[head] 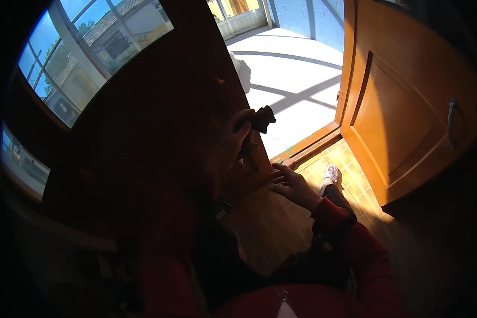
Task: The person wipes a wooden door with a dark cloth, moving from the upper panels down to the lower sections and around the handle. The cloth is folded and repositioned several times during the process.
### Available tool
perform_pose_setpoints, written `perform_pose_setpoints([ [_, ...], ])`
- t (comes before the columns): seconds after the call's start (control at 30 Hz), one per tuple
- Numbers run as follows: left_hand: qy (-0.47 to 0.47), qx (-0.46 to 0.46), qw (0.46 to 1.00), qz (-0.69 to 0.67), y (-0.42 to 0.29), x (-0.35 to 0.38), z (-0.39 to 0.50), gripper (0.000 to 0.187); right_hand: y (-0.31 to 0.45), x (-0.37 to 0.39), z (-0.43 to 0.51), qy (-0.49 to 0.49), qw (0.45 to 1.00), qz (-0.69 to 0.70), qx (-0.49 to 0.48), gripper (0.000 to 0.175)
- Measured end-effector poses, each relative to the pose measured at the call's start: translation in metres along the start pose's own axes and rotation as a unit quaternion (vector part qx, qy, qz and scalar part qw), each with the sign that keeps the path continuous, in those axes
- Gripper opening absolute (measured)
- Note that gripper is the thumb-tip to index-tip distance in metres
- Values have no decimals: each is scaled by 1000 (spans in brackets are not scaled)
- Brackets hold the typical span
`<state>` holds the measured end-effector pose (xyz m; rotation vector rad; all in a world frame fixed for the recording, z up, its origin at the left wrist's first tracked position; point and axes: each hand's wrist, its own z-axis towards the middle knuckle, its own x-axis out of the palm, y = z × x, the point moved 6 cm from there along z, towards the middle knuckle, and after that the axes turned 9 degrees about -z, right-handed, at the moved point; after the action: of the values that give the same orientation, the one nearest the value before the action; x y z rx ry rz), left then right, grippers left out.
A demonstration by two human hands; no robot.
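Note:
My left hand (238, 135) is in deep shadow at the edge of a dark door leaf (198, 51). Its fingers close around a dark, crumpled item (264, 119), perhaps a cloth, which juts past the door's edge into the bright opening. Just below that hand there is a dark fitting (248, 150) on the door, too dim to name. Lower and to the right, my right hand (293, 185) has its fingers apart and nothing visible in it. Its fingertips come near the lower part of the door edge; whether they touch is unclear.
An orange-brown wooden door leaf (405, 91) with a metal pull handle (451, 123) stands at the right. A raised wooden threshold (314, 145) crosses the doorway, beyond which lies a sunlit pale floor (286, 91). My shoe (331, 173) rests on patterned flooring (355, 171). Windows (99, 47) are at upper left.

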<state>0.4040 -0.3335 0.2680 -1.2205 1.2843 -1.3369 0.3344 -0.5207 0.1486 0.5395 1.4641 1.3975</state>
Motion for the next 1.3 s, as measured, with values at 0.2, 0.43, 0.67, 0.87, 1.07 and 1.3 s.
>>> perform_pose_setpoints([
  [0.2,88,-20,970,-225,27,51,-57,46,18,-3,-8,38,917,393,54,68],
  [0.43,5,-75,944,-322,102,55,-74,46,-7,31,-10,-84,877,456,128,45],
  [0.67,29,-7,950,-312,109,23,-45,41,-19,30,21,-161,907,347,178,35],
  [0.87,-36,-82,933,-348,87,-13,-29,45,29,-5,73,-211,942,244,92,33],
  [1.07,-184,118,918,-330,37,-110,-29,57,143,-108,131,-368,925,67,-74,36],
  [1.3,-306,156,879,-330,0,-168,-34,64,334,-159,190,-486,741,-256,-386,32],
])
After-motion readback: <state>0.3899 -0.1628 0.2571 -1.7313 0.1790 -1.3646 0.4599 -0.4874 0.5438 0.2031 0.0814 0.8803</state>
